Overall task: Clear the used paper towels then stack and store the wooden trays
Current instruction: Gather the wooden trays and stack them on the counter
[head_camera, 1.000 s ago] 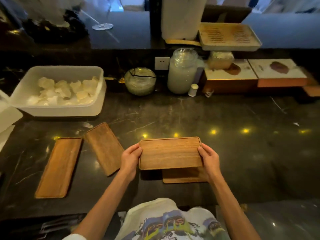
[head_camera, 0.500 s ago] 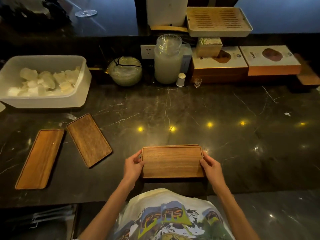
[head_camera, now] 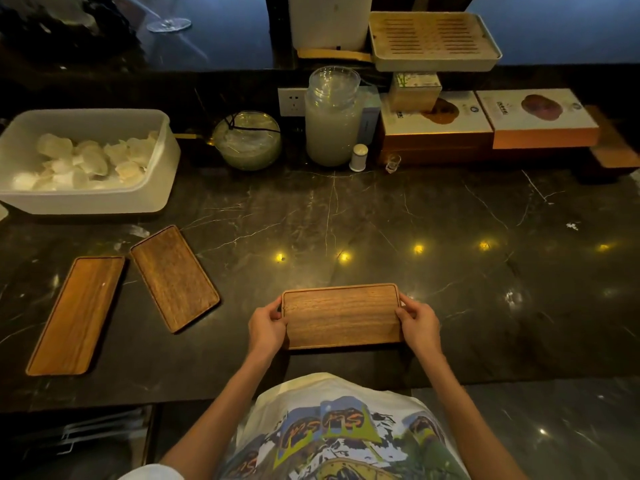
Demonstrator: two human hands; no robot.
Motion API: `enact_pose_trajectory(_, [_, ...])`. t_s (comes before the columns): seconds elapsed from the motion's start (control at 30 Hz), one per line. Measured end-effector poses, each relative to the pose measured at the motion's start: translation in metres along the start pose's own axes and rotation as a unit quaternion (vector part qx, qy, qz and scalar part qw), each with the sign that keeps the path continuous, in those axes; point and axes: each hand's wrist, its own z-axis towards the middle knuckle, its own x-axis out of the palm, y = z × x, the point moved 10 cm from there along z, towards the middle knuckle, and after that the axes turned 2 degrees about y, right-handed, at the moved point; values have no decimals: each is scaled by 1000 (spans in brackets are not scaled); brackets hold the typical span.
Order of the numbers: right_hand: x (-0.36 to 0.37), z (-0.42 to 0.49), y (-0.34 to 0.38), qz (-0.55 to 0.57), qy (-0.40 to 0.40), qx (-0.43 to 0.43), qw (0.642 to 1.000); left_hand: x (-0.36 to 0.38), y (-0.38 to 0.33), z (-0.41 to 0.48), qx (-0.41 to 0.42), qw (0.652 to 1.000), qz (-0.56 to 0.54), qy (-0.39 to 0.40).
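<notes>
A rectangular wooden tray (head_camera: 341,315) lies near the front edge of the dark marble counter (head_camera: 381,216), stacked on another tray that it hides. My left hand (head_camera: 266,325) grips its left end and my right hand (head_camera: 417,323) grips its right end. Two more wooden trays lie to the left: a dark one (head_camera: 175,277) set at an angle and a lighter, longer one (head_camera: 78,313) beside it. A white plastic bin (head_camera: 162,188) at the back left holds several crumpled paper towels (head_camera: 86,161).
Along the back stand a glass bowl (head_camera: 247,140), a tall glass jar (head_camera: 332,116), a small white bottle (head_camera: 358,157), a tiny glass (head_camera: 393,163), boxes (head_camera: 485,123) and a slatted tea tray (head_camera: 433,39). A wall socket (head_camera: 292,101) sits behind the jar.
The tray in my hands came down onto the tray below it, which showed under its front edge a second ago. Both hands stay on its ends.
</notes>
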Motion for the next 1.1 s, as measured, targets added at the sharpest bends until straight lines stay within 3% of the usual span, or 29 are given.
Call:
enact_pose_trajectory(0.4, [5, 7, -9, -15, -24, 12, 1000, 5, 3, 11, -20, 1000, 17, 15])
enact_pose_trajectory(0.57, [3, 8, -7, -39, -28, -3, 999, 11, -7, 11, 10, 999, 35, 22])
enact_pose_trajectory(1.1, [-1, 9, -11, -4, -18, 29, 999, 22, 1, 12, 1, 997, 56, 43])
